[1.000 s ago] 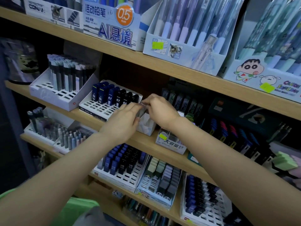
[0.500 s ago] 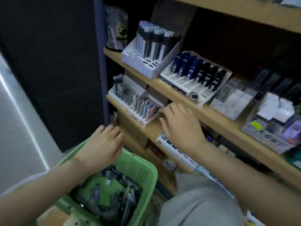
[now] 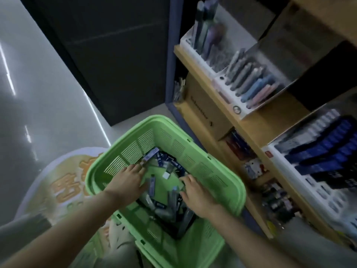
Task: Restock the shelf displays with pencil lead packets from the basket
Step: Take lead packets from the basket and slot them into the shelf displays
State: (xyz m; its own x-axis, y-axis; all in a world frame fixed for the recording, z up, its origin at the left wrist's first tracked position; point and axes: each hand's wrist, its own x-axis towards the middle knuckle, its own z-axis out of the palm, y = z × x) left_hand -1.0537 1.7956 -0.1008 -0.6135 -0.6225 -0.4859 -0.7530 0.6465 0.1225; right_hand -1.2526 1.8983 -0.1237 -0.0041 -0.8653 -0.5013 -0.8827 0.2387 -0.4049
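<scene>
A green basket (image 3: 208, 171) sits just beside wooden shelves (image 3: 257, 122) on its right, with glossy pale floor (image 3: 48, 103) open on its left and a dark panel (image 3: 116, 55) beyond. Packets (image 3: 162, 164) lie jumbled on its bottom, long axes pointing every way. The left hand (image 3: 127, 182) lies spread flat on them; the right hand (image 3: 197, 196) reaches in, fingers bent, and I cannot tell whether it holds one.

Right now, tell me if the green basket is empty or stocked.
Partly stocked: loose packets lie across the green basket floor, bare patches between them.
</scene>
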